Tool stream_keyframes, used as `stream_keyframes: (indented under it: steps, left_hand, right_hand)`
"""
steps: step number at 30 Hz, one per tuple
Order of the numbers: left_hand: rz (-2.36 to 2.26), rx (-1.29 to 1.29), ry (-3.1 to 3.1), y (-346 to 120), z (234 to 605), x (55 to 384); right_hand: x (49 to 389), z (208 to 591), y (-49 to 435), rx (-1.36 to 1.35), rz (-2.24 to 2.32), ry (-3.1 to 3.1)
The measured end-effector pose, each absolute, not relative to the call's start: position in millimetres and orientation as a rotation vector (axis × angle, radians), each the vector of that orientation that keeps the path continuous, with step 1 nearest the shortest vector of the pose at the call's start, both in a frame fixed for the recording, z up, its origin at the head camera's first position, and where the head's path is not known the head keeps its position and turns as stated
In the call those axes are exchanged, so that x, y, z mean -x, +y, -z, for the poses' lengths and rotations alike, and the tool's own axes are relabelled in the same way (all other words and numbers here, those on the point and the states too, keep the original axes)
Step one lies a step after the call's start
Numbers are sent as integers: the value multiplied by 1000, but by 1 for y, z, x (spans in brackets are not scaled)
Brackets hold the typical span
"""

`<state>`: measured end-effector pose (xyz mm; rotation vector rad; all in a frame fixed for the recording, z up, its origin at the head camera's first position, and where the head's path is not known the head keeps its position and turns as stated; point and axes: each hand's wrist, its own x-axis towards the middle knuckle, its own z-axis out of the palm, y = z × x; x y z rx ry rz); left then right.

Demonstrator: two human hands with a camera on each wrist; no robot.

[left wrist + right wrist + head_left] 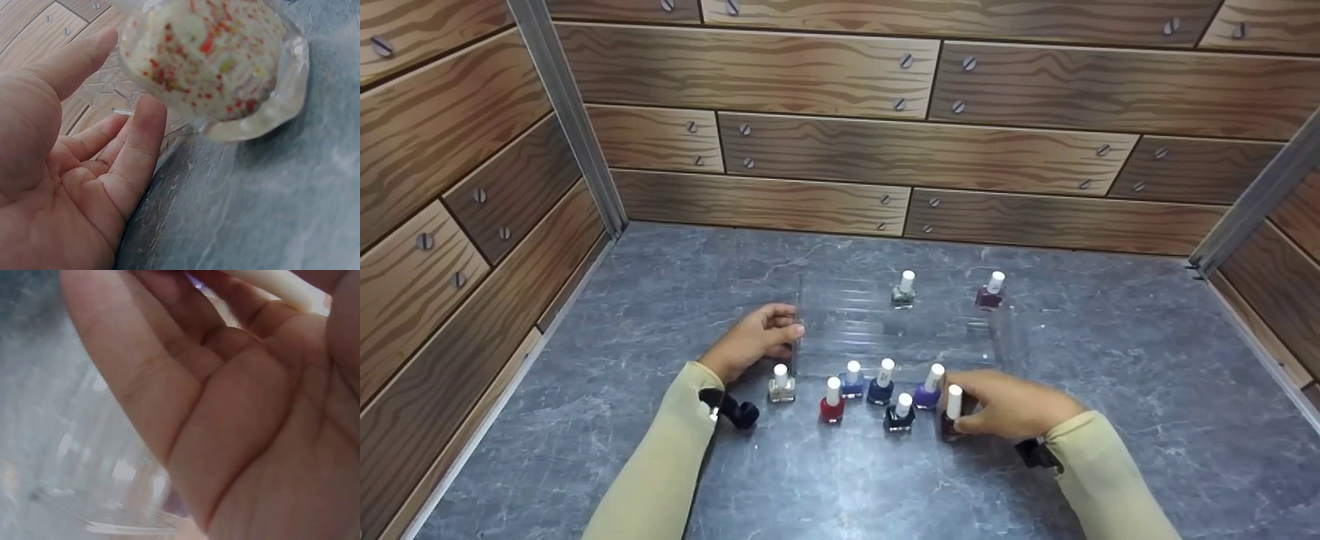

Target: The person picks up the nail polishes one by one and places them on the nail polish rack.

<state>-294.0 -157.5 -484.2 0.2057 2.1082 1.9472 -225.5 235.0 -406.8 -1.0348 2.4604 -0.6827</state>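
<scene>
My right hand (1009, 405) grips a dark nail polish bottle (952, 412) at the front right of a clear plastic tray (847, 337); its white cap (281, 287) shows in the right wrist view. At the tray's left wall, my left hand (757, 341) rests with thumb and fingers apart, fingertips right at the edge. A speckled glitter bottle (208, 62) looms close to that hand in the left wrist view. Red (832, 409), light blue (852, 384), navy (880, 388), black (899, 416) and purple (928, 394) bottles stand between the hands.
Toward the tray's back stand a silvery glitter bottle (904, 294) and a dark maroon bottle (990, 298). Wood-patterned panels (810, 142) wall in the grey marbled table (1110, 360) at the back and sides.
</scene>
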Motion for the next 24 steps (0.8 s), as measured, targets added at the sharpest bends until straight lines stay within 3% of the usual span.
stream_keyframes:
  steps: [13, 24]
  left_hand:
    - [-1958, -202, 2117, -158, 483, 296]
    - [-1968, -197, 2092, -158, 487, 295]
  right_hand:
    - [224, 385, 251, 939, 934, 2483]
    - [226, 381, 247, 657, 1299, 2726]
